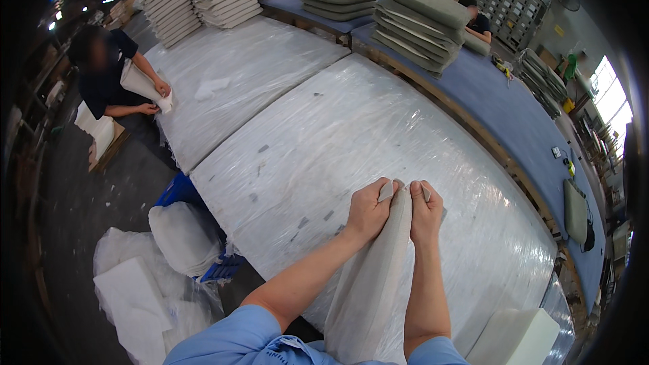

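A long grey fabric cushion (375, 277) stands on its narrow side between my forearms, running from my body to the middle of the plastic-wrapped table (304, 142). Its far end is pinched by both hands. My left hand (369, 211) is closed on the fabric at the left of that end, thumb uppermost. Close beside it, my right hand (426, 211) grips the fabric on the other side. Small flaps of the cover stick out above both fists. What fills the cover is hidden.
A white foam block (517, 334) lies at the near right. To the left are a blue crate (179, 192) with pale pads and a clear bag (115, 247) of foam. Across the table a co-worker (101, 78) handles another cushion. Grey cushions (422, 10) are stacked on a blue-topped bench (507, 115).
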The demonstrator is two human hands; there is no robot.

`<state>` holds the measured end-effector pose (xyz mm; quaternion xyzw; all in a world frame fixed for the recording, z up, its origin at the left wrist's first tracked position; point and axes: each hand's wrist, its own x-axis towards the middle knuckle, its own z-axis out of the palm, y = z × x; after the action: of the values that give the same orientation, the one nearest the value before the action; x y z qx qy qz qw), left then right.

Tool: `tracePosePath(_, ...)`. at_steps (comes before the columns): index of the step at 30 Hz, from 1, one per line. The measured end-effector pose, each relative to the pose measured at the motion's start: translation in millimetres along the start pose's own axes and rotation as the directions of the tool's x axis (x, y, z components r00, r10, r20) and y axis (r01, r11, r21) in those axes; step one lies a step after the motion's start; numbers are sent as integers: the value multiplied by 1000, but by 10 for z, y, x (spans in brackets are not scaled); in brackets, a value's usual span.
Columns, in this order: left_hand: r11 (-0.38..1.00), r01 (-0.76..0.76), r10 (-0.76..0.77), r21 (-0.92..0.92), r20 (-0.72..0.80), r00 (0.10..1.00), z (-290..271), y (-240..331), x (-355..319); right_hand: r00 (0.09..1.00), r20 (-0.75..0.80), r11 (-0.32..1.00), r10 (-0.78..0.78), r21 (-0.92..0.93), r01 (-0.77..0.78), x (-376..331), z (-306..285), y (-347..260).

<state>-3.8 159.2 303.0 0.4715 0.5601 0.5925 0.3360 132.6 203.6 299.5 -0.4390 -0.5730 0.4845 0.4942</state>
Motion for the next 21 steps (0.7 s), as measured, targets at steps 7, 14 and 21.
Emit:
tracePosePath(7,992,105,-108,74,37,993,25,147,119,993,7,991,116,67,-116,90,-3,-12)
tracePosePath(14,969,169,-147,-179,130,981,-12,-283,119,995,14,994,95,48,-95,144,85,54)
tracePosePath(21,930,-275,326,-245,200,924,-53,-154,179,904,-227,928,-361,-188,323,13,16,107)
